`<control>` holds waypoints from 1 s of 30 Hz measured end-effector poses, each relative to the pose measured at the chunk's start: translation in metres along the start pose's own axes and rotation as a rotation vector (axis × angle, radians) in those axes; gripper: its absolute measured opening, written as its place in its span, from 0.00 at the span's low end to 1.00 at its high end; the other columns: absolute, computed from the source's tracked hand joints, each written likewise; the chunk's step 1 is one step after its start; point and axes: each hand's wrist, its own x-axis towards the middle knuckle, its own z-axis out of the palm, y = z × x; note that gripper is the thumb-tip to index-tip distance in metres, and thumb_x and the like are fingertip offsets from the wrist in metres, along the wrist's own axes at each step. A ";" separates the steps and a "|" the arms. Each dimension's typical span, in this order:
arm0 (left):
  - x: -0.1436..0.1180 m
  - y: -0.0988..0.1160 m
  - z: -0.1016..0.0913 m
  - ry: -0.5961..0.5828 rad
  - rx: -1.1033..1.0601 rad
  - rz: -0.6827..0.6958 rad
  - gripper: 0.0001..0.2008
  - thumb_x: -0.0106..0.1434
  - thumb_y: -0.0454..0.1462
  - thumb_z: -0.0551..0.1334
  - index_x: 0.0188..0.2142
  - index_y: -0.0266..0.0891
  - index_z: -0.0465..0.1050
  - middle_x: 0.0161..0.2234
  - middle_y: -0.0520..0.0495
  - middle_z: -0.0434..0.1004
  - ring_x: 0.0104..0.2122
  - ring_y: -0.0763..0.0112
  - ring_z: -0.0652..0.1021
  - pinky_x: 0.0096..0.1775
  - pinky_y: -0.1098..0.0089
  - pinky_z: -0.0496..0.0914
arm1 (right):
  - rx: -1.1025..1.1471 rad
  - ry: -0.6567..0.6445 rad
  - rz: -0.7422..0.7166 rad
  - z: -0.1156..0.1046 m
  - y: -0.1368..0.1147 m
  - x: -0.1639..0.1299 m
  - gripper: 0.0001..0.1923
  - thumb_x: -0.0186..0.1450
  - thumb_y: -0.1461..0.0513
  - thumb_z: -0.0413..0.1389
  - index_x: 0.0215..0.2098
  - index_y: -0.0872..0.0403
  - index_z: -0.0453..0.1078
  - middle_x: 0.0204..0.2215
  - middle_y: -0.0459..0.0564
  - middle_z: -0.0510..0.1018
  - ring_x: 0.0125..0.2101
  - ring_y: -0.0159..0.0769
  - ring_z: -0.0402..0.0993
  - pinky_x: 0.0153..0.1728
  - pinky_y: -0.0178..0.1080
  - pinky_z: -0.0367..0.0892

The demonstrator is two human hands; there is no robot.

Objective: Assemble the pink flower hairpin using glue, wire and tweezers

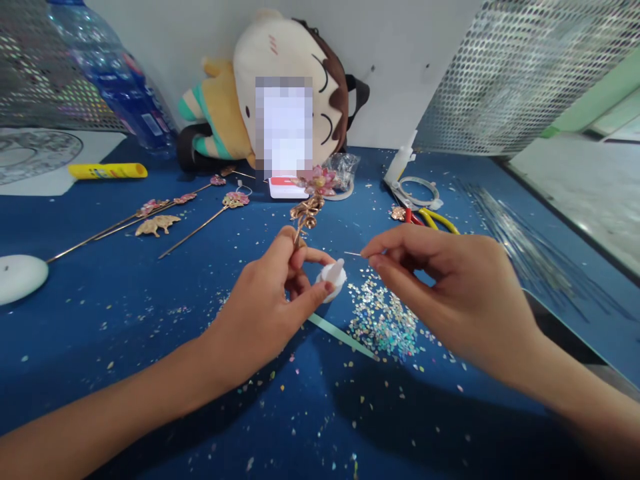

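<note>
One head-worn view looks forward and down, close over the blue tabletop, facing the back wall

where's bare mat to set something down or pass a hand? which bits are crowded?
Freest: the blue mat between the white oval and the left hand, and the near strip below both forearms, flecks only. Crowded: the hairpins at back left, the glitter pile under the right hand, the pliers and thin wires at right.
</note>
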 end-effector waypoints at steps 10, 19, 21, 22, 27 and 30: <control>-0.001 0.001 0.000 -0.003 0.009 0.016 0.16 0.61 0.40 0.64 0.29 0.50 0.54 0.37 0.52 0.86 0.22 0.74 0.74 0.26 0.70 0.71 | -0.153 0.041 -0.107 0.001 0.000 -0.004 0.09 0.64 0.72 0.56 0.33 0.57 0.78 0.18 0.40 0.69 0.16 0.24 0.58 0.16 0.31 0.53; 0.001 0.002 0.001 0.001 0.015 0.017 0.16 0.60 0.40 0.65 0.28 0.50 0.55 0.36 0.52 0.86 0.22 0.75 0.74 0.25 0.71 0.71 | -0.210 0.065 -0.135 0.003 -0.003 -0.005 0.09 0.63 0.72 0.56 0.32 0.55 0.78 0.18 0.40 0.70 0.16 0.24 0.58 0.16 0.31 0.53; 0.001 0.001 0.002 0.003 0.016 0.016 0.16 0.60 0.40 0.65 0.29 0.50 0.55 0.36 0.53 0.86 0.22 0.75 0.74 0.25 0.71 0.71 | -0.209 0.074 -0.138 0.002 -0.003 -0.005 0.10 0.63 0.72 0.56 0.32 0.55 0.77 0.18 0.40 0.70 0.16 0.24 0.58 0.16 0.31 0.53; 0.000 0.001 0.002 0.005 0.016 0.014 0.16 0.60 0.40 0.65 0.29 0.50 0.55 0.36 0.53 0.86 0.22 0.75 0.74 0.25 0.71 0.71 | -0.207 0.077 -0.141 0.002 -0.003 -0.005 0.10 0.62 0.72 0.56 0.32 0.55 0.77 0.18 0.39 0.70 0.16 0.23 0.58 0.16 0.31 0.52; 0.000 0.000 0.002 0.006 0.010 0.004 0.15 0.60 0.40 0.65 0.29 0.50 0.55 0.36 0.52 0.86 0.22 0.74 0.73 0.26 0.70 0.71 | -0.205 0.053 -0.134 0.002 -0.001 -0.005 0.10 0.63 0.72 0.56 0.33 0.56 0.78 0.17 0.39 0.69 0.15 0.23 0.57 0.16 0.31 0.52; 0.001 0.001 0.002 0.003 0.005 -0.003 0.16 0.60 0.40 0.65 0.29 0.50 0.55 0.37 0.51 0.86 0.22 0.74 0.73 0.26 0.69 0.71 | -0.178 0.053 -0.128 0.002 -0.001 -0.004 0.10 0.63 0.72 0.56 0.33 0.56 0.78 0.17 0.39 0.70 0.16 0.23 0.57 0.16 0.31 0.52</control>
